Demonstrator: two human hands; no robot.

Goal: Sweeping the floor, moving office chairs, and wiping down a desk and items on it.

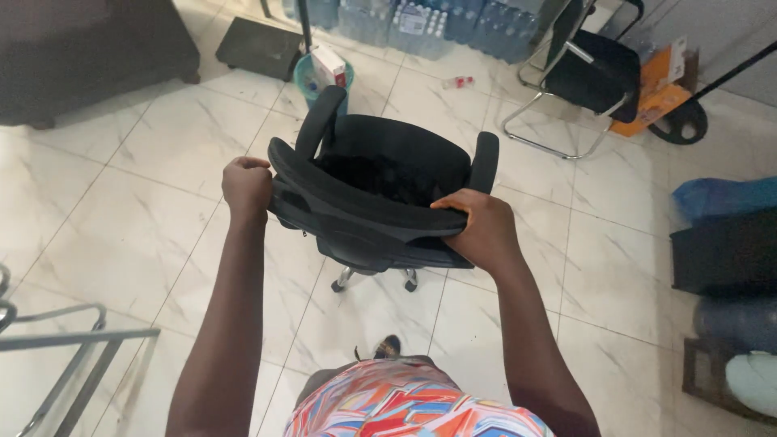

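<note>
Both hands grip the top edge of the backrest of a black office chair (380, 174), which stands on the white marbled tile floor (129, 186) directly in front of the person, its seat facing away and its wheeled base showing beneath. The left hand (247, 188) is clenched around the left end of the backrest, knuckles up, fingers wrapped out of sight behind the edge. The right hand (481, 226) grasps the right end, thumb lying along the top of the rim and fingers curled under it. The chair's two armrests rise on either side of the seat, the left one curving up toward a teal bin (310, 78) just beyond it. That bin holds a red and white box (330, 65) standing tilted, its top poking above the rim; what else is inside cannot be made out. Farther back, shrink-wrapped packs of water bottles (429, 20) are stacked along the wall. To the right stands a second black chair with a chrome sled frame (587, 77), and beside it an orange carton (660, 93), whose contents are not visible. A dark cabinet (89, 53) sits at the upper left, and a metal frame (65, 340) shows at the lower left.
</note>
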